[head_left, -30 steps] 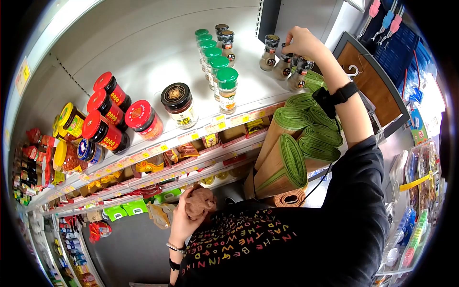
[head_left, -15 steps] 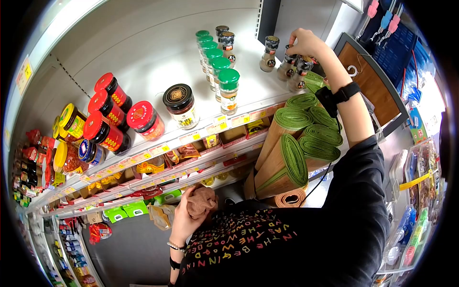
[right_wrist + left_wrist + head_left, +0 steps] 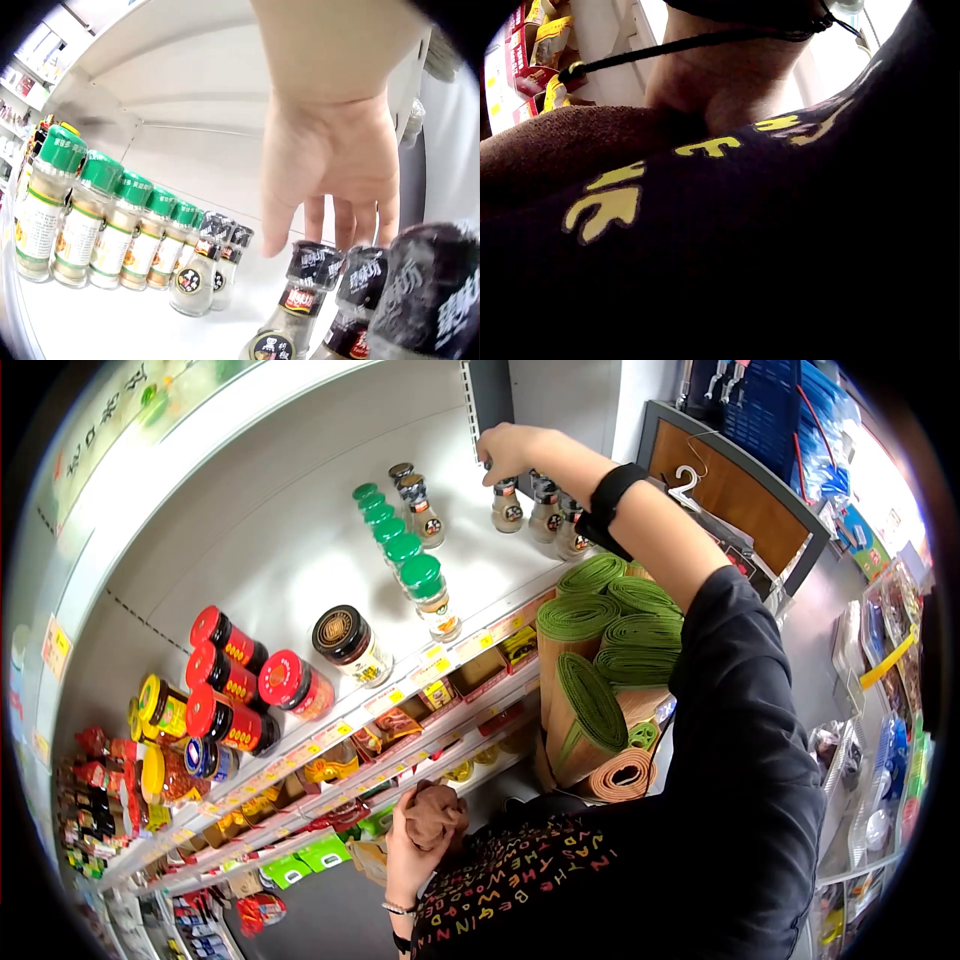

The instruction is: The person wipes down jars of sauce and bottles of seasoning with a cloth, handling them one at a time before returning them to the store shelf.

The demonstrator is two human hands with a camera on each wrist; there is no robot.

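My left hand [image 3: 408, 857] grips a bunched brown cloth [image 3: 437, 817] in front of the black shirt. The cloth's rough pile [image 3: 577, 131] shows close up in the left wrist view. My right hand [image 3: 334, 169] reaches over the shelf with its fingers pointing down, just behind a row of dark-capped pepper bottles [image 3: 315, 266]. Nothing shows between thumb and fingers, though the caps partly hide the fingertips. In the head view the right hand [image 3: 515, 452] is above the rearmost bottle [image 3: 507, 510] of that row. Two similar bottles [image 3: 425, 520] stand farther left.
Green-capped spice bottles [image 3: 424, 575] form a line left of the pepper bottles. A black-lidded jar [image 3: 350, 645] and red-lidded jars [image 3: 295, 682] stand farther left on the shelf [image 3: 470, 595]. Rolled green mats [image 3: 590, 700] stand below its right end.
The right hand has come off the middle pepper bottle and moved left, toward the back of the shelf. The head view has shifted. The left hand still holds the brown cloth.
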